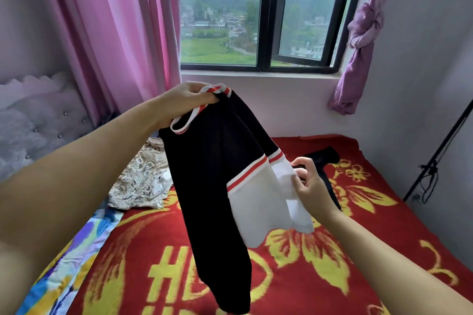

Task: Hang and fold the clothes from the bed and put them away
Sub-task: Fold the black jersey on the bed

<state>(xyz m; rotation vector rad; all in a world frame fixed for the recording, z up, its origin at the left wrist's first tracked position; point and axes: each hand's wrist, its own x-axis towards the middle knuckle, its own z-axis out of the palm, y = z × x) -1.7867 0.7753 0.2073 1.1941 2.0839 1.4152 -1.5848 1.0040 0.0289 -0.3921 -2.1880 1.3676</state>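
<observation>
Between both hands [184,100], black sweater [212,186], held up.

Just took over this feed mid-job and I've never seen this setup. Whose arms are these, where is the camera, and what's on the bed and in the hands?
There is no machine: one wide-angle camera on a person's head looks forward and down at their two bare arms. The left hand grips the striped collar of a black top and holds it up. The right hand pinches its white cuff. Below is a bed with a red blanket patterned in yellow flowers. On it lie a beige patterned garment to the left and a black garment behind the right hand. A window faces the bed.
</observation>
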